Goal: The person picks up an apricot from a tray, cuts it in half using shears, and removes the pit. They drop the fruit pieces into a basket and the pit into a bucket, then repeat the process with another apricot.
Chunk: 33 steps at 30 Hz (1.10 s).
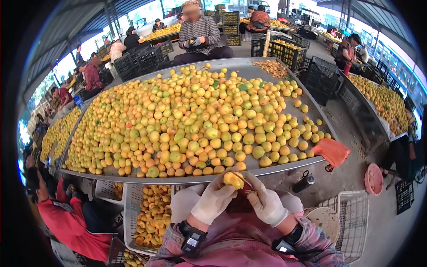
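Both of my hands wear whitish gloves and meet above my lap, close to the table's near edge. My left hand (pixel 214 200) is closed around a yellow fruit (pixel 234 179). Against the fruit's right side, my right hand (pixel 267 202) pinches a small tool (pixel 250 192) with a reddish handle; its tip is too small to make out. Just beyond my hands, a metal table (pixel 278 167) carries a wide heap of yellow-orange fruit (pixel 178 129). Small brown pits (pixel 271 68) lie at its far right corner.
An orange cloth (pixel 331 152) hangs over the right corner. A white crate (pixel 130 213) of split fruit stands at my left, near a person in red (pixel 75 218). To the right are a black bottle (pixel 304 181), a bucket (pixel 324 222) and another white crate (pixel 353 222). A person (pixel 200 33) sits opposite.
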Each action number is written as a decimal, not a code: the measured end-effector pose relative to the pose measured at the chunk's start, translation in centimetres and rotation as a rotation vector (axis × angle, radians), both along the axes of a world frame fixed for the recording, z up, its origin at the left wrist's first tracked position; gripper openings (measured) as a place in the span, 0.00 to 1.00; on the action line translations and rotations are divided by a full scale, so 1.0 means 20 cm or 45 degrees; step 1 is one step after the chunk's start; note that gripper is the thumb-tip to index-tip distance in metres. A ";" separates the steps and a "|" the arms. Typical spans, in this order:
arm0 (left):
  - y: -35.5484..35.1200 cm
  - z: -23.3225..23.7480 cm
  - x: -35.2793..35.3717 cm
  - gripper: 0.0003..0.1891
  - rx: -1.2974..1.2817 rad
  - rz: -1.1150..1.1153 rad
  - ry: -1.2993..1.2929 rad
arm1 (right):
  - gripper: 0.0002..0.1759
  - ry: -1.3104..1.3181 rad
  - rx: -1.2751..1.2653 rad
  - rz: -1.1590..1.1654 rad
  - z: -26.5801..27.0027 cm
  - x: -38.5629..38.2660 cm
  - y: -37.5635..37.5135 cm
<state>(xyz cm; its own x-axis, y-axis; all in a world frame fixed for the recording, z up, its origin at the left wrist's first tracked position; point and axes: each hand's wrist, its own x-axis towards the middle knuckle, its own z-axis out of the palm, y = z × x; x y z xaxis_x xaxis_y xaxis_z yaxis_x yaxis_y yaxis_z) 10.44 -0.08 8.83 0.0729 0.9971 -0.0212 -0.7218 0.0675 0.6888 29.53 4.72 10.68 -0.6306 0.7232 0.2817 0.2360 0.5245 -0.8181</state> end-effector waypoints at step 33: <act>-0.09 0.12 -0.10 0.24 -0.031 0.257 0.810 | 0.38 -0.108 0.400 -0.166 -0.02 -0.23 -0.07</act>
<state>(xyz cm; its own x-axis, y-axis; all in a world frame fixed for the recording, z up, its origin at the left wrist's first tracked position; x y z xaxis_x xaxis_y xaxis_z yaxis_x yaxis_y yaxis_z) 8.49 -1.84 11.25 -0.1491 0.9886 -0.0209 -0.1750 -0.0056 0.9846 24.87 3.26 10.22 -0.5692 0.6854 0.4542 0.3777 0.7086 -0.5960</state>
